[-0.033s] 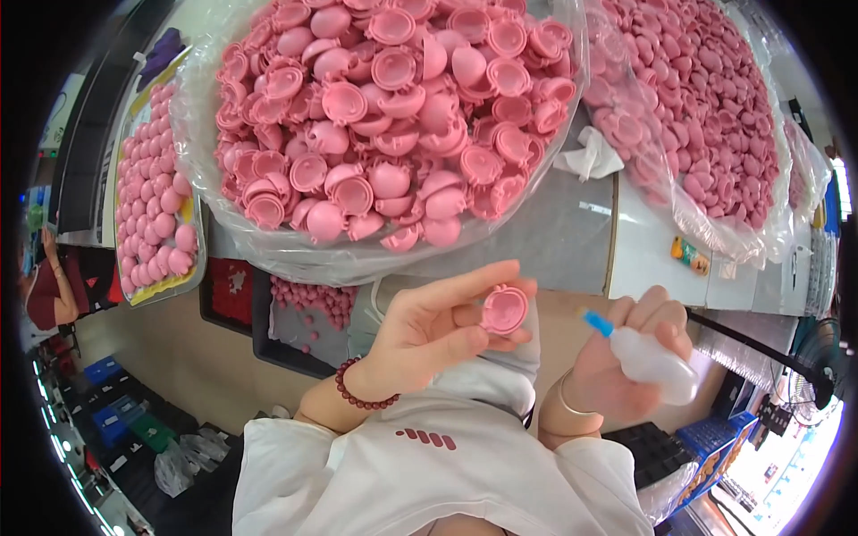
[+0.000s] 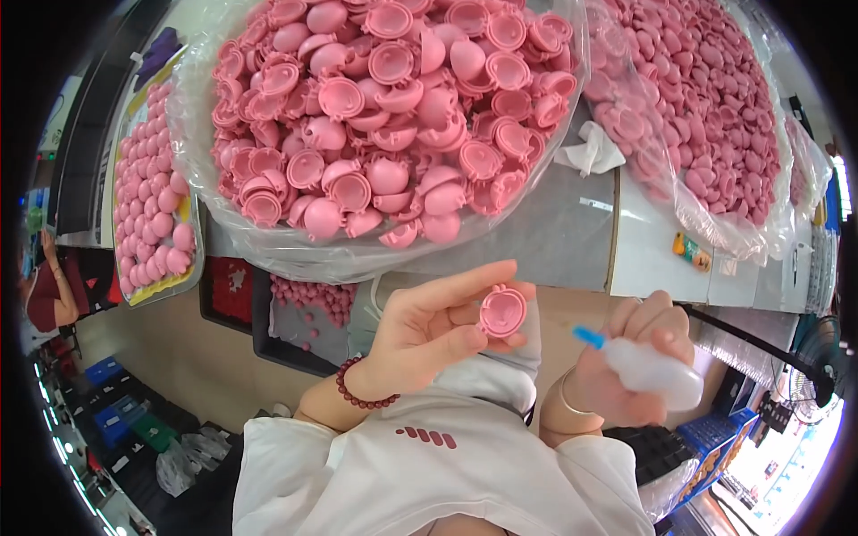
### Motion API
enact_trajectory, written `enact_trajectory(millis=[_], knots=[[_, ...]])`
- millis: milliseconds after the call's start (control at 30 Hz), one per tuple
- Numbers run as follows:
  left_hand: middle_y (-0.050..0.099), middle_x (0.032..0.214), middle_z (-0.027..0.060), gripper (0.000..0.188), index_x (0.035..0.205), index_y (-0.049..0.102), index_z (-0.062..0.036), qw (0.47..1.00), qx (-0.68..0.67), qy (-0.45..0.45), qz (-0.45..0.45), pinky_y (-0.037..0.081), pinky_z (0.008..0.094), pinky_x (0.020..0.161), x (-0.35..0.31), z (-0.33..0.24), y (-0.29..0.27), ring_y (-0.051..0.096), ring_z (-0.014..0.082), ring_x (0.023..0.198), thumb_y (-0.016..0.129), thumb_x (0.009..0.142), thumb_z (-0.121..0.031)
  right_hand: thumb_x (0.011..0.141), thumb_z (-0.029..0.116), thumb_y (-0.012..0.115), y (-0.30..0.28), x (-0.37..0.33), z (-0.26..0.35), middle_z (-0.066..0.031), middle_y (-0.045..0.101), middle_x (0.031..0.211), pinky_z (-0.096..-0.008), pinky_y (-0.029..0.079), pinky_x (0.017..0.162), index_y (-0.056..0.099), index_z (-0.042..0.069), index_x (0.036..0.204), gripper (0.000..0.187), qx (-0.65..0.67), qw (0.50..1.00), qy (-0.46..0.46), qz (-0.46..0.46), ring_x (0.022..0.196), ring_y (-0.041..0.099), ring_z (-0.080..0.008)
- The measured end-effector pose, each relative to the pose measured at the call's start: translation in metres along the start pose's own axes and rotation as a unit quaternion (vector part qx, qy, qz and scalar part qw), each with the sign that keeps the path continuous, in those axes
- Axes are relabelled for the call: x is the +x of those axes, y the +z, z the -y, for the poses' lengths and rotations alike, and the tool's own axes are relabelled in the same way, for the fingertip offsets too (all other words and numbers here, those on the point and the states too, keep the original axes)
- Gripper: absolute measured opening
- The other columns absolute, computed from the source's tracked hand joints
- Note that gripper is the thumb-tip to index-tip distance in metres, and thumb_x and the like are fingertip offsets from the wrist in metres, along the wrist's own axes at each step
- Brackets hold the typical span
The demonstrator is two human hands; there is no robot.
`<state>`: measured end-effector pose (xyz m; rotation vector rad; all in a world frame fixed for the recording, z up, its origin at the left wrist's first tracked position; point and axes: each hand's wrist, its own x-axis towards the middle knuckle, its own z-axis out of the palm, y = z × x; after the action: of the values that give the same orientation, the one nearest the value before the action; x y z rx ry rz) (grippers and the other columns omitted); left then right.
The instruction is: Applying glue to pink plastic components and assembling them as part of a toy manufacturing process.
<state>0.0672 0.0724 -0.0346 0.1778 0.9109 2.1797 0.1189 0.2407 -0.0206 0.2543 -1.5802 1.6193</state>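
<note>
My left hand [image 2: 438,326] pinches a pink half-shell [image 2: 502,312] between thumb and fingers. The shell's hollow inside faces up, with a round rim and a small tab at its top. In my right hand [image 2: 626,371] is a translucent white squeeze bottle [image 2: 657,373], lying sideways in the palm with fingers curled round it. Its blue nozzle [image 2: 589,337] points left toward the shell, apart from it. Beyond my hands, a large clear plastic bag [image 2: 295,255] lies open, heaped with pink half-shells [image 2: 389,179].
A second bag of pink pieces [image 2: 706,116] fills the far right, near a crumpled white tissue [image 2: 592,150] and a small yellow-green bottle [image 2: 690,252]. A tray [image 2: 192,259] of pink balls stands at left. Below the table edge is a dark bin [image 2: 264,335]. Another person's arm [image 2: 58,277] shows far left.
The squeeze bottle in my right hand has shifted slightly, its nozzle now a little lower and further left. My left hand keeps nearly the same place.
</note>
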Motion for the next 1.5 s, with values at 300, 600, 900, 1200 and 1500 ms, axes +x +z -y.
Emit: enact_trajectory(millis=[300, 600, 900, 1200, 1500], knots=[[0.047, 0.114, 0.0267, 0.042, 0.110, 0.040, 0.0003, 0.987, 0.100, 0.123, 0.009, 0.050, 0.0333, 0.077, -0.003, 0.014, -0.012, 0.059, 0.0233, 0.089, 0.063, 0.075, -0.004, 0.080, 0.059, 0.040, 0.003, 0.002, 0.006, -0.0045, 0.043, 0.059, -0.0244, 0.020, 0.037, 0.054, -0.008, 0.091, 0.070, -0.130, 0.975, -0.090, 0.154, 0.046, 0.034, -0.0112], [0.045, 0.116, 0.0269, 0.043, 0.113, 0.037, 0.0006, 0.989, 0.077, 0.124, 0.016, 0.048, 0.0355, 0.081, -0.004, 0.012, -0.010, 0.056, 0.0252, 0.095, 0.060, 0.076, 0.002, 0.083, 0.057, 0.036, 0.009, 0.001, 0.005, -0.0029, 0.042, 0.051, -0.0241, 0.020, 0.033, 0.056, -0.008, 0.085, 0.068, -0.166, 0.971, -0.093, 0.145, 0.040, 0.036, -0.0121], [0.045, 0.116, 0.0278, 0.043, 0.111, 0.039, 0.0016, 0.990, 0.079, 0.114, 0.019, 0.047, 0.0337, 0.082, -0.003, 0.010, -0.011, 0.056, 0.0243, 0.097, 0.061, 0.074, 0.001, 0.084, 0.056, 0.034, 0.010, 0.000, 0.001, -0.0033, 0.042, 0.051, -0.0245, 0.021, 0.033, 0.056, -0.008, 0.084, 0.068, -0.176, 0.969, -0.105, 0.139, 0.041, 0.037, -0.0124], [0.046, 0.115, 0.0281, 0.041, 0.110, 0.042, 0.0022, 0.986, 0.107, 0.124, 0.018, 0.046, 0.0313, 0.082, -0.003, 0.008, -0.010, 0.055, 0.0236, 0.099, 0.061, 0.073, 0.004, 0.084, 0.056, 0.032, 0.011, 0.001, -0.002, -0.0045, 0.041, 0.051, -0.0245, 0.020, 0.032, 0.056, -0.008, 0.085, 0.069, -0.184, 0.970, -0.112, 0.111, 0.040, 0.035, -0.0131], [0.044, 0.117, 0.0284, 0.043, 0.110, 0.042, 0.0031, 0.986, 0.109, 0.124, 0.030, 0.046, 0.0338, 0.085, -0.003, 0.008, -0.012, 0.053, 0.0260, 0.102, 0.061, 0.072, 0.006, 0.083, 0.057, 0.034, 0.009, -0.003, -0.003, -0.0067, 0.044, 0.055, -0.0242, 0.022, 0.034, 0.057, -0.008, 0.087, 0.069, -0.173, 0.976, -0.102, 0.089, 0.043, 0.038, -0.0135]])
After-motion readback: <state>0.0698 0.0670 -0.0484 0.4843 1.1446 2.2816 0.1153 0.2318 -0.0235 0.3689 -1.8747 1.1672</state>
